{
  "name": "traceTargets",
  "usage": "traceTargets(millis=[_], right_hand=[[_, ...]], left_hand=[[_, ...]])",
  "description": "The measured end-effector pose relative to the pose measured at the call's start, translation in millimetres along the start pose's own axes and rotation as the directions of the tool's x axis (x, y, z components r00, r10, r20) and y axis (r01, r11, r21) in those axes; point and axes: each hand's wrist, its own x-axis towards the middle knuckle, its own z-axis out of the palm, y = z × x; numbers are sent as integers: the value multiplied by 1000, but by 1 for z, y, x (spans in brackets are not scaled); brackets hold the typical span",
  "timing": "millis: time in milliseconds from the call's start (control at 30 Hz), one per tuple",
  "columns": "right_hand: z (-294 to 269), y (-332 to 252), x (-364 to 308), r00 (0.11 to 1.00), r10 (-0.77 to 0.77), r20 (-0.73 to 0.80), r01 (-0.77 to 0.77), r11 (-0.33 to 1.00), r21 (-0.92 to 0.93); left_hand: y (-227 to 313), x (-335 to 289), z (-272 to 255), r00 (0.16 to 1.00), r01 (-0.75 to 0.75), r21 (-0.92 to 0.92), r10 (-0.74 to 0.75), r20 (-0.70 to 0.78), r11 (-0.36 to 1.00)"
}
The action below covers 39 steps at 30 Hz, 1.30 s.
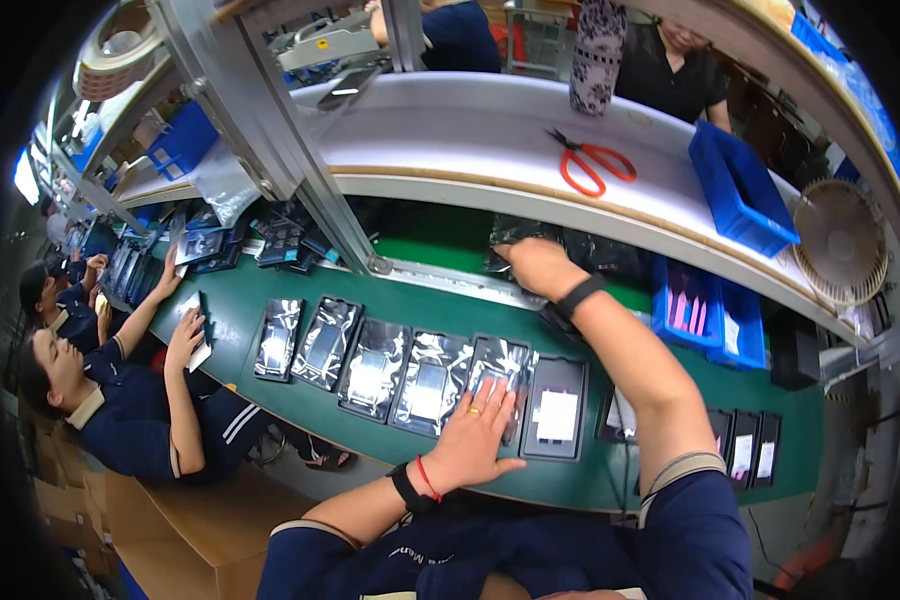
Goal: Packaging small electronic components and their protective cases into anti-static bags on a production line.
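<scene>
My left hand (478, 432) lies flat with fingers spread on a black tray in a clear plastic bag (500, 362), one of several in a row across the green table. Just right of it sits an unbagged black tray (554, 405) holding a flat piece with a white label. My right hand (542, 268) reaches under the shelf, its fingers closed on the edge of a dark plastic-wrapped packet (510, 232). What lies under those fingers is partly hidden. My right forearm covers part of another black tray (620, 415).
Above the far side runs a white shelf (450, 125) with red-handled scissors (592, 165), a blue bin (740, 190) and a fan (838, 240). A metal post (270, 130) stands at left. Blue bins (686, 305) sit below the shelf. A co-worker (120, 395) works at left.
</scene>
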Motion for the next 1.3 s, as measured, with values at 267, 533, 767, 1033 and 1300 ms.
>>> traceTargets(millis=[267,533,767,1033,1300], right_hand=[[25,-49,-221,959,-125,-253,115,992,-55],[-54,-31,-118,840,84,536,-242,942,232],[24,-3,39,982,124,143,-122,992,-28],[15,-3,-17,992,-95,-88,85,990,-112],[15,1,-256,880,217,-423,-230,973,21]], left_hand=[[13,5,-6,991,-50,-291,11,-134,955],[47,10,26,985,-135,-139,118,-128,981],[42,3,28,984,-72,-27,66,-163,997],[28,5,25,986,-54,-46,46,-158,998],[48,20,-2,995,-91,-108,86,-54,990]])
